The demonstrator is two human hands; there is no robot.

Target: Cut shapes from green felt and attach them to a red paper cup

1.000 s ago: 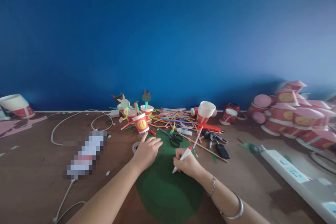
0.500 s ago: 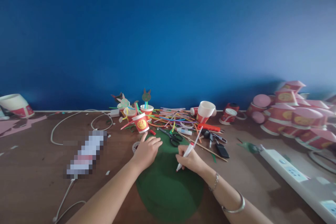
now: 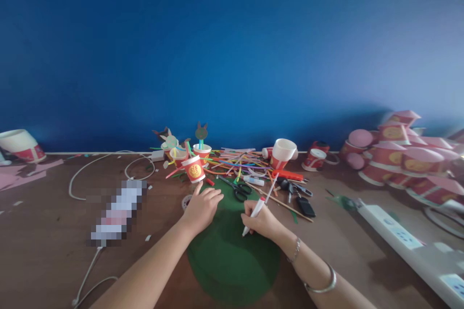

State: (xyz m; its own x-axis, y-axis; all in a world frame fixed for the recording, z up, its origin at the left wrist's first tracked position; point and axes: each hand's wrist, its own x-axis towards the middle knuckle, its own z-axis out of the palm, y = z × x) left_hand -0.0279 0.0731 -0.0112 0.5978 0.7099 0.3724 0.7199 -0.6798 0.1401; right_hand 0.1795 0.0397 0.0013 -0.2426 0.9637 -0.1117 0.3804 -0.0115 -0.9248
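Observation:
A large round piece of green paper [image 3: 235,260] lies on the brown table in front of me. My left hand [image 3: 203,207] rests palm down over its upper left edge, fingers stretched out, holding nothing. In my right hand [image 3: 263,219] a white marker pen [image 3: 257,208] with a red end is gripped, its tip down at the green paper. I cannot make out any mark at the tip. Black-handled scissors [image 3: 240,191] lie at the paper's far edge, beyond both hands. A roll of tape [image 3: 186,202] sits beside my left hand, partly hidden by it.
Paper cups with animal cut-outs [image 3: 194,169] and colourful strips [image 3: 239,159] crowd the back. Right of my right hand lie keys [image 3: 306,206] and a wooden stick [image 3: 290,208]. Farther right are a power strip [image 3: 395,234] and stacked red cups [image 3: 391,159]. A blurred-out device [image 3: 118,212] lies left.
Almost nothing differs. The whole view has shifted very slightly, and both hands keep nearly the same place on the green paper, the marker pen still in my right hand.

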